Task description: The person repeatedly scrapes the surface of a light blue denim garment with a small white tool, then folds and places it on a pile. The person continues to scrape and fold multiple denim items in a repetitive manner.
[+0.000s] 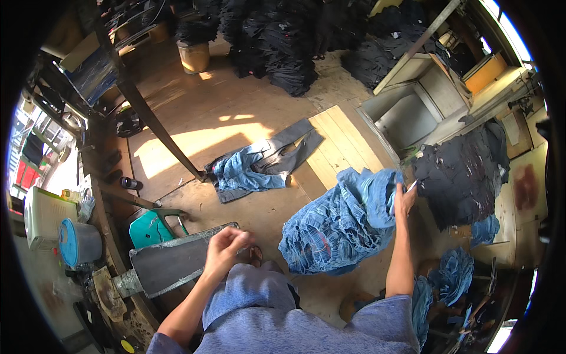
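On my right a tall heap of light-blue denim garments [330,227] stands with ruffled, layered edges. My right hand [404,200] is closed at the right edge of the topmost denim garment [380,192], gripping it. A short, thin white stick [411,186] juts up beside the fingers; its kind is unclear. My left hand [229,245] hangs in front of my body, apart from the heap, with its fingers curled together. Whatever it may hold is hidden. Beneath it lies a long dark padded bench top [177,259] with a worn silvery edge.
Grey and blue jeans [259,165] lie on the floor ahead beside a slanting metal post [156,124]. A green stool [150,229] stands left. Dark garment piles [271,53] fill the back, another dark pile [463,171] the right. An open-topped wooden box [407,118] sits back right.
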Available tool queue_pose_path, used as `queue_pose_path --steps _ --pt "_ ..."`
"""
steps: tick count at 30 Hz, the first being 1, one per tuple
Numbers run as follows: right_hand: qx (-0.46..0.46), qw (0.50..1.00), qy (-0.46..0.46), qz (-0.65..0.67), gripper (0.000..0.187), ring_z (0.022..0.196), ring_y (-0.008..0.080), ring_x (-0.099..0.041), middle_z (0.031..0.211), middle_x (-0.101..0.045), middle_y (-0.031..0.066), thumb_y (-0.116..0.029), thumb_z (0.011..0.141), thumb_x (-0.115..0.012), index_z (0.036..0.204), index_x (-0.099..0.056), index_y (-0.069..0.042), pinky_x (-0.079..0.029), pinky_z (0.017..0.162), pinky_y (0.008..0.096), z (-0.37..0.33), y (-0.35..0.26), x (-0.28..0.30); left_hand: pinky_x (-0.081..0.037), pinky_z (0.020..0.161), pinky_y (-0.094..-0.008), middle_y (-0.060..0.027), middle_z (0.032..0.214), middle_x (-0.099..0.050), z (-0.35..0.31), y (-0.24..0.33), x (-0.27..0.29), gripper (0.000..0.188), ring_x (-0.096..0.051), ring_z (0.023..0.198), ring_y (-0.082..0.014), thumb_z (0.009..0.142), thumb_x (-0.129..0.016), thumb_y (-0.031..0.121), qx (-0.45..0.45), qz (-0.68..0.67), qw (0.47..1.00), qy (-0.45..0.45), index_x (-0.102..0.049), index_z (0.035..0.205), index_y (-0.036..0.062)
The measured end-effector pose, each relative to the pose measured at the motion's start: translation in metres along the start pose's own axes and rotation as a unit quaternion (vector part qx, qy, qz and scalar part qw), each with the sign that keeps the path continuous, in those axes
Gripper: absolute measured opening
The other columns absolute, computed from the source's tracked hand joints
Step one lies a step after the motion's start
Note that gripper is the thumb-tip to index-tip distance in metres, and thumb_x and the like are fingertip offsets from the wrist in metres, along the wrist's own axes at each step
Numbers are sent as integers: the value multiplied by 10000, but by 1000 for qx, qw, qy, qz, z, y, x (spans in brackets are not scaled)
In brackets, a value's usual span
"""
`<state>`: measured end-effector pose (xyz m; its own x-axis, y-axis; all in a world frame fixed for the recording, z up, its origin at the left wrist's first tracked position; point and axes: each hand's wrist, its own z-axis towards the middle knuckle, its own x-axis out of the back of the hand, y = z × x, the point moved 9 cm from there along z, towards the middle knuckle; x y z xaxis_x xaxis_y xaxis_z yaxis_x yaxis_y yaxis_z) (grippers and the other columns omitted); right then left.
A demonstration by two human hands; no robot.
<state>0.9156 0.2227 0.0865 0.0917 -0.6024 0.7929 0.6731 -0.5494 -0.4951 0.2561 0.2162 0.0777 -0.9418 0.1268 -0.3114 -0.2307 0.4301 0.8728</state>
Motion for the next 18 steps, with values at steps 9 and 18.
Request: queue_pose_path --steps 9,18 --pt "332 917 -31 221 399 793 451 -671 871 -647 221 -259 936 -806 1083 -527 -14 -537 712 522 -148 -336 1 -479 913 -322 -34 1194 -684 96 36 -139 633 -569 990 -137 1118 -503 596 -5 10 981 -193 -662 1409 57" --pt "320 894 -252 187 451 1011 453 -602 1018 -621 221 23 752 -778 1132 -538 -8 -468 888 548 -392 -330 -162 -521 1111 -493 -71 1361 -726 170 -103 55 459 -699 1246 -263 1154 -468 410 207 -350 912 52 -580 1471 97"
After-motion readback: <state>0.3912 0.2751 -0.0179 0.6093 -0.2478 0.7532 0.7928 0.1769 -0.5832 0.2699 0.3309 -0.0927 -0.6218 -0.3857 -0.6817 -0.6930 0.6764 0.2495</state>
